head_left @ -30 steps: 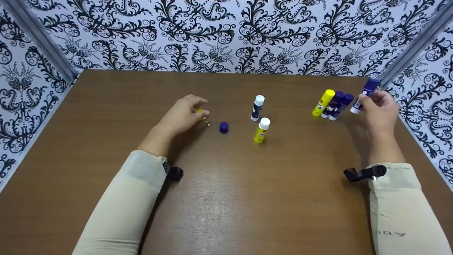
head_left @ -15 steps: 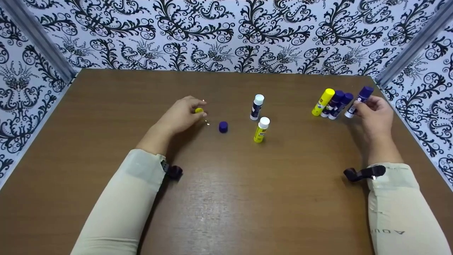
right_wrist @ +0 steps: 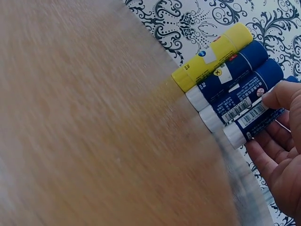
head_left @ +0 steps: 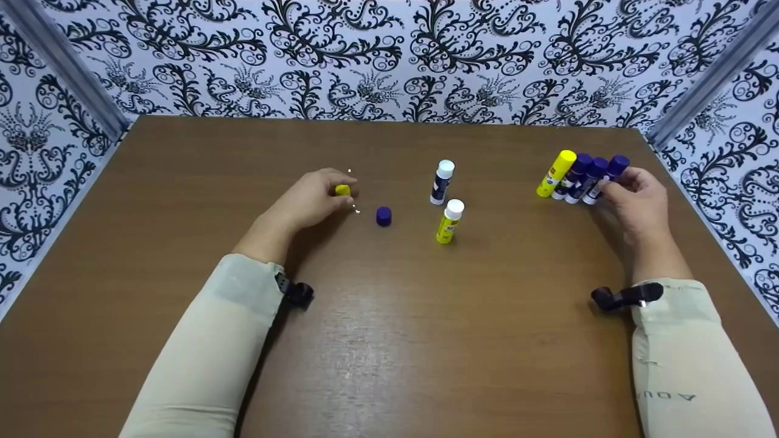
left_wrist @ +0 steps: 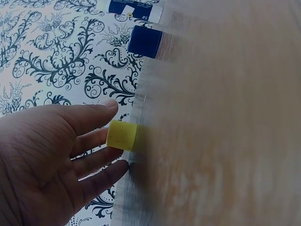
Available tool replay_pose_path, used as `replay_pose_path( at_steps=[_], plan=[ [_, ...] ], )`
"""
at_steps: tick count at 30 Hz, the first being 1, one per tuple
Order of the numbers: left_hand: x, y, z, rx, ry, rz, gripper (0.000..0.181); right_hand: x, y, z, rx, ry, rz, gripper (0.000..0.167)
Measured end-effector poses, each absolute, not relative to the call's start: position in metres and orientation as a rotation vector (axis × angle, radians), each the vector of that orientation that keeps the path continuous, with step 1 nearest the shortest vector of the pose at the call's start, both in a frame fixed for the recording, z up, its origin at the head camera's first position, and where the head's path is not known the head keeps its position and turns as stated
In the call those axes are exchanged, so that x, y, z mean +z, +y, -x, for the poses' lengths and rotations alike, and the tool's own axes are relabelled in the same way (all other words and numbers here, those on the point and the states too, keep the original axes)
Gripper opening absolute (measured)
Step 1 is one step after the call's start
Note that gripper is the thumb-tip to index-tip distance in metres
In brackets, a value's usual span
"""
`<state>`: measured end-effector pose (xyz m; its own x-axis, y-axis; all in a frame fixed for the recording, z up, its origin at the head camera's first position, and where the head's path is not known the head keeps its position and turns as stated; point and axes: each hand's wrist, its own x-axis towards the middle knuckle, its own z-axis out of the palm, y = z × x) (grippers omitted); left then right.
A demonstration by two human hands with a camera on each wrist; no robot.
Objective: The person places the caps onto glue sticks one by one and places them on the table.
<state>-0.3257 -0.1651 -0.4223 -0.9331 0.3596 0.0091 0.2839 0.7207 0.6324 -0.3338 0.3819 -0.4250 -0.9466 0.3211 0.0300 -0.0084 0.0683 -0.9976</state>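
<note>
My right hand (head_left: 642, 204) grips an upright purple-and-white glue stick (right_wrist: 254, 117) between thumb and fingers. It stands at the right end of a row, beside two more purple glue sticks (head_left: 587, 179) and a yellow one (head_left: 556, 174). The left hand (head_left: 313, 198) rests around a small yellow cap (left_wrist: 122, 135) with its fingers loosely spread. In the left wrist view the cap stands on the table and the thumb is apart from it. A purple cap (head_left: 383, 216) stands to the right of that hand.
Mid-table stand a dark blue glue stick with a white cap (head_left: 442, 182) and a yellow one with a white cap (head_left: 450, 222). Tiny white bits (head_left: 357, 211) lie near the left hand. Patterned walls (head_left: 365, 61) border the brown table (head_left: 426, 340).
My right hand has brought its glue stick left and down to the end of the row. The left hand has barely moved; more of the yellow cap shows.
</note>
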Motion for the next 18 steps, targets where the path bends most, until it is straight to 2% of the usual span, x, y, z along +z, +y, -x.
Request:
replay_pose_path(
  at_steps=[18],
  plan=[
    [-0.4203, -0.1637, 0.326, 0.912, 2.852, -0.607, 0.032, -0.4291, 0.3836, 0.3338, 1.972, -2.169, 0.311, 0.021]
  ],
)
